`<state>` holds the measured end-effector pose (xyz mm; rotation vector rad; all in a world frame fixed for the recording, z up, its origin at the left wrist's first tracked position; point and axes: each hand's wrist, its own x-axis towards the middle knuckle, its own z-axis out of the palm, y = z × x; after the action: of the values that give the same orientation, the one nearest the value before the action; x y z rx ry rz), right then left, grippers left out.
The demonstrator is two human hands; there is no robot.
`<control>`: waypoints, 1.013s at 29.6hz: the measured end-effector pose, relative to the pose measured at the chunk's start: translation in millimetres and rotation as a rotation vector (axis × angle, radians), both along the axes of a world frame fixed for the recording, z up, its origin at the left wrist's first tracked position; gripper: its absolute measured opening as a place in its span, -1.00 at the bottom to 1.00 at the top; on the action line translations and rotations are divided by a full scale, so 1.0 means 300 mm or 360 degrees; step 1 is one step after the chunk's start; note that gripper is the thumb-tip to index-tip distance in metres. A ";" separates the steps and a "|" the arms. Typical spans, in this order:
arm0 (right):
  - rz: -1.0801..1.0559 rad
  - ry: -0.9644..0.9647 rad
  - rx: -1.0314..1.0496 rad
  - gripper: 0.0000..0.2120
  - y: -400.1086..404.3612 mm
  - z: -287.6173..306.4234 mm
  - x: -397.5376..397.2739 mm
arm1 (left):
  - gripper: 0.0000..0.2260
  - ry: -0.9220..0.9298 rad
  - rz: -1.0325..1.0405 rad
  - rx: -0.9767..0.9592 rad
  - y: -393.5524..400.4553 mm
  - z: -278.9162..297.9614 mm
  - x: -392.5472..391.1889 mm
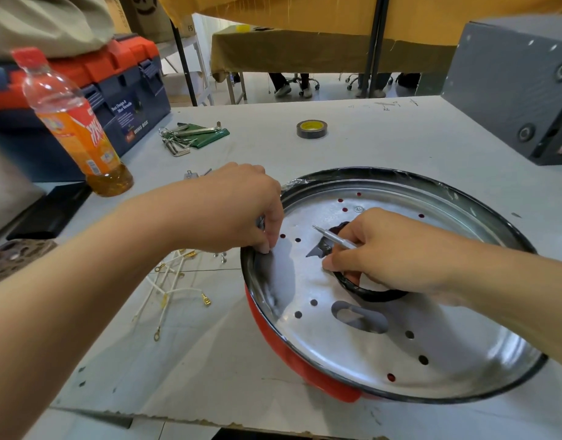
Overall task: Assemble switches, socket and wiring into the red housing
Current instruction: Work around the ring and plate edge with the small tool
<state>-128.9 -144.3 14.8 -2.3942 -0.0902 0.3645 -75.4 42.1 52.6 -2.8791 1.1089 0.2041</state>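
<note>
Right hand: your right hand (390,252) lies over the middle of the pan, fingers curled round a slim silver metal screwdriver (333,238) whose tip points up and to the left, away from you.
Left hand: your left hand (241,208) sits at the left rim, fingertips pinched down on something small there; what it is cannot be told.
Housing: the round red housing with a black rim and shiny perforated metal base plate (308,363) rests on the white worktop (368,134), right in front of you.
Opening: the dark central cut-out of the plate lies directly under your right hand, so that hand is the nearer one for work there.
Wiring: the loose white wires with gold terminals (175,290) lie on the worktop just left of the housing, below your left forearm, not yet fitted.
Likely step: probably steadying the housing while you drive or line up a fastener.
</note>
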 end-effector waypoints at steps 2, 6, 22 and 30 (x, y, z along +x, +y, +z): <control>0.0008 -0.0027 -0.0025 -0.64 0.001 0.005 -0.004 | -0.97 -0.0004 0.0028 -0.0007 -0.002 -0.002 -0.002; 0.0045 -0.0129 -0.0120 -0.69 -0.002 0.023 -0.006 | -0.98 -0.0068 0.0074 -0.0082 0.008 -0.012 -0.009; 0.0318 -0.0392 -0.0041 -0.90 -0.001 0.076 0.030 | -0.90 0.0125 0.0444 -0.0597 0.064 -0.060 -0.040; 0.0082 -0.0156 0.0868 -0.93 0.006 0.079 0.079 | -0.76 0.0733 0.0774 -0.1865 0.090 -0.134 -0.042</control>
<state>-105.2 -142.5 38.6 -1.8701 -0.2614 0.2109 -88.0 69.0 12.4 -4.3181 0.5963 0.3263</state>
